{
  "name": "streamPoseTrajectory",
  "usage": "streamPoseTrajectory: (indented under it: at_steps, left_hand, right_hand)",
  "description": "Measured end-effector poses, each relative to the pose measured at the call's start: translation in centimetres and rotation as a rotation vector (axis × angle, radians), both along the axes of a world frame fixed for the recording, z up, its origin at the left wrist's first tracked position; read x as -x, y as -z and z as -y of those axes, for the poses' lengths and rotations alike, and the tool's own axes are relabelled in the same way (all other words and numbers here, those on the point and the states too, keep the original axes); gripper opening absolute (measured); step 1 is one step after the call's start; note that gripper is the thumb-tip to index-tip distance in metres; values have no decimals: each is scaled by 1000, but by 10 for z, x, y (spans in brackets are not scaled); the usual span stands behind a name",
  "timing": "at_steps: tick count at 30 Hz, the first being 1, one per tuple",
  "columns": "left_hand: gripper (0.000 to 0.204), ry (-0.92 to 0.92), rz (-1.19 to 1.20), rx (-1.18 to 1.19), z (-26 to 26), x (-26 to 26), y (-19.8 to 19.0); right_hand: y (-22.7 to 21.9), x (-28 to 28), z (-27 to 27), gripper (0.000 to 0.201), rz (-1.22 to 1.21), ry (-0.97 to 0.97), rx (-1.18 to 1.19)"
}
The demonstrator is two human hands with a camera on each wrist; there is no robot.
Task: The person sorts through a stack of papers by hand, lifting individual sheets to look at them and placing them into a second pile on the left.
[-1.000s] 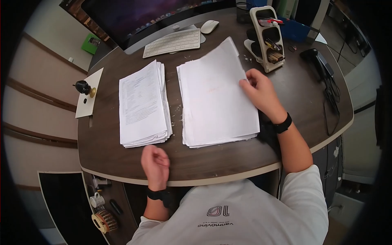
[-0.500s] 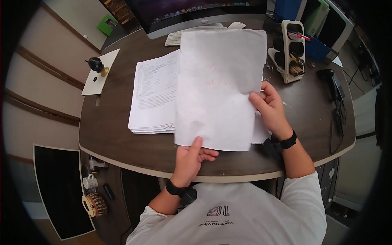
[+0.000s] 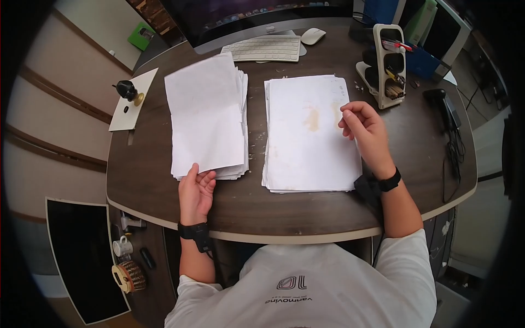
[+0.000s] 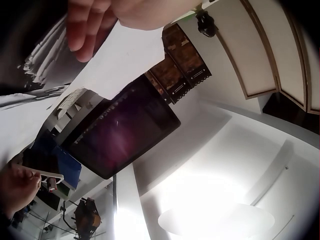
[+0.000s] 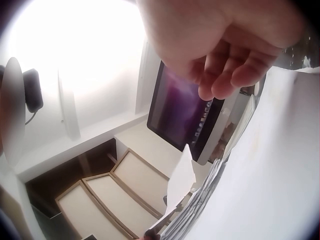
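Observation:
My left hand [image 3: 196,195] pinches the near edge of a white paper sheet [image 3: 206,117], thumb on top and fingers beneath. The sheet lies over the left stack of papers [image 3: 243,123], its far end lifted and a crease across it. In the right wrist view that sheet [image 5: 181,182] stands up from the stack. My right hand [image 3: 369,134] hovers over the right edge of the right stack of papers [image 3: 306,161], fingers loosely curled and holding nothing. Yellowish stains mark the top page of this stack.
A keyboard [image 3: 262,49], a mouse [image 3: 313,36] and a monitor [image 3: 257,22] stand at the back. To the right are a white pen holder [image 3: 377,71] and a black corded device [image 3: 445,109]. A black-and-gold object [image 3: 128,91] sits on a white board at the left.
The sheet went from the right stack, held up by both hands, over to the left stack. My right hand let go of it; the left still holds it. A stained page now tops the right stack.

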State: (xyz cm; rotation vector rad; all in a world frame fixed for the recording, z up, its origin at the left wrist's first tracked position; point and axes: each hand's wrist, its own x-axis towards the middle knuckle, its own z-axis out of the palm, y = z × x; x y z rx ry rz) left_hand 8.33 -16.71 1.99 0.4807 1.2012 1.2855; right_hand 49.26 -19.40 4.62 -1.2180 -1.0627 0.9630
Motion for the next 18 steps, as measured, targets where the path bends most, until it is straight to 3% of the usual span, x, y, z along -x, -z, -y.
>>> streamPoseTrajectory:
  at_steps: [7, 9, 11, 13, 16, 17, 18]
  left_hand:
    - [38, 26, -18, 46, 8, 23, 1]
    - [44, 59, -40, 29, 26, 38, 10]
    - [40, 180, -63, 19, 43, 39, 1]
    - [39, 241, -147, 28, 43, 35, -4]
    - [36, 330, -268, 31, 34, 36, -4]
    - [35, 351, -291, 19, 29, 36, -4]
    - [33, 352, -284, 25, 24, 36, -4]
  right_hand:
    - [2, -4, -2, 14, 28, 11, -15]
    - [-1, -1, 1, 14, 162, -48, -20]
    - [-21, 13, -1, 20, 329, -186, -20]
    - [-60, 39, -12, 31, 546, -445, 42]
    - [-58, 86, -81, 56, 801, -650, -71]
    - [-56, 102, -114, 64, 905, -675, -55]
    - [-46, 119, -150, 71, 971, -574, -108]
